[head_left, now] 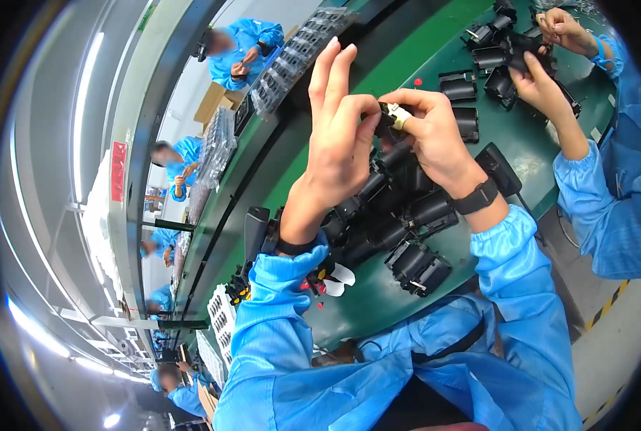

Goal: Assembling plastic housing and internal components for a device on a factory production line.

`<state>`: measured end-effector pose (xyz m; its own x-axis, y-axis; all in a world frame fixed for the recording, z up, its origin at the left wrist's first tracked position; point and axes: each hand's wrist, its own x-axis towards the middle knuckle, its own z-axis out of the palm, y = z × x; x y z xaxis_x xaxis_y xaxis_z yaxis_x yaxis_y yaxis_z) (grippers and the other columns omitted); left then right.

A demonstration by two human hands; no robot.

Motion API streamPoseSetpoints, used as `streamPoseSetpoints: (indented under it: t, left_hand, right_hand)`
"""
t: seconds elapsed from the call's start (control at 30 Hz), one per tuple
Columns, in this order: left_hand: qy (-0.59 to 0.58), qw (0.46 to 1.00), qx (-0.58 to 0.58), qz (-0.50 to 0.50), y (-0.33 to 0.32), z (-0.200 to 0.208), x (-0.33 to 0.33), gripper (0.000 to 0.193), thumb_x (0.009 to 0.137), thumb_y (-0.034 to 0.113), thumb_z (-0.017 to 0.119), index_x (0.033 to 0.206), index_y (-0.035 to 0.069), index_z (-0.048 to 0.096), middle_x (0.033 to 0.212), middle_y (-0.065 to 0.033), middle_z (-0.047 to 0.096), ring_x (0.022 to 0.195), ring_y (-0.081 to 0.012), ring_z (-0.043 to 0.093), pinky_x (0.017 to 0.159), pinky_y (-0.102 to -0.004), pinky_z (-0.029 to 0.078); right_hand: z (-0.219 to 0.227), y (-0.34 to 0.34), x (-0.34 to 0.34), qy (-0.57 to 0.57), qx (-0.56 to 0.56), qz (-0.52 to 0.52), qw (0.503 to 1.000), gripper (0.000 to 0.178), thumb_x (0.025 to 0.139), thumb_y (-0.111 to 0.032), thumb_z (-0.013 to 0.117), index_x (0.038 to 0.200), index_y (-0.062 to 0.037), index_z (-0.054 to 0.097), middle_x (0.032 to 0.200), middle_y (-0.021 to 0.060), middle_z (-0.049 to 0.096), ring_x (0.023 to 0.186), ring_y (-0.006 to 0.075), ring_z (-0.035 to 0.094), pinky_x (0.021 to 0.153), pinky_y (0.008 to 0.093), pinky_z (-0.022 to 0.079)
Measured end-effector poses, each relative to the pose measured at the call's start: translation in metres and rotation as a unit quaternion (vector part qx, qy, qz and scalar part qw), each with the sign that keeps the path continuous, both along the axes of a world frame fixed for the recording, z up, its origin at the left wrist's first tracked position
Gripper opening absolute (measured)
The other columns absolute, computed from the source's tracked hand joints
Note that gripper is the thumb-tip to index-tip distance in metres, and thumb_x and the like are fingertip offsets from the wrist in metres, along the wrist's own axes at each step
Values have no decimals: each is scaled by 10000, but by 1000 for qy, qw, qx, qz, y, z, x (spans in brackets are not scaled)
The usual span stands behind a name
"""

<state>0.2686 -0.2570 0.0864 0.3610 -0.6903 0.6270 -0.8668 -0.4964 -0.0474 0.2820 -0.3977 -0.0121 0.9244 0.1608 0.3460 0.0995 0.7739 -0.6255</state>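
Pinching in mid-air, the left hand (338,140) has thumb and forefinger closed together at one edge of a small dark part (385,128), two other fingers stretched straight up, clear of it. And here's the right hand (435,136) meeting it from the other side, forefinger bent over, thumb pressed in close, the rest curled under, with hardly any gap around that part. Something cream (398,115) shows at the right thumb; wrap or loose piece, I can't tell. Much of the part hides behind the fingers, so its shape can't be read, but it's up there between both hands, above a heap of black housings (385,223) on the green table (349,316).

Black bands circle both wrists, blue sleeves below. One housing (417,267) sits apart, nearer the body, and by the left sleeve lie white pieces (340,279) with red bits beside them. Over on the right, a co-worker (593,194) has both hands at a black unit (527,52), more housings clustered about it. Across the line, clear trays (299,61) of dark parts lie along the far side, and beyond them, more people in blue, heads bent.
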Motion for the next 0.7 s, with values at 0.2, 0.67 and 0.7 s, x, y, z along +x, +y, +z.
streamPoseSetpoints:
  t: [0.2,0.67,0.7]
  left_hand:
    - [36,999,-11,36,-5,3,-8,117,853,-73,607,939,3,584,1512,-271,390,1479,-437,236,1111,-520,349]
    - [305,942,-90,108,-3,17,-7,135,840,115,679,926,14,655,1483,-298,432,1512,-364,194,1187,-457,166]
    - [303,942,-92,108,-3,21,-5,135,840,115,679,926,14,655,1483,-298,432,1512,-364,194,1187,-457,166]
  right_hand:
    - [5,5,-3,-22,-15,-142,990,94,870,3,671,941,48,712,833,42,696,728,87,644,652,236,536]
    - [0,8,1,-83,-102,-350,927,92,847,-27,685,908,40,696,913,78,684,841,142,637,730,269,512]
    - [0,9,1,-86,-105,-373,918,98,846,-29,686,917,37,696,943,91,682,863,165,642,747,279,515]
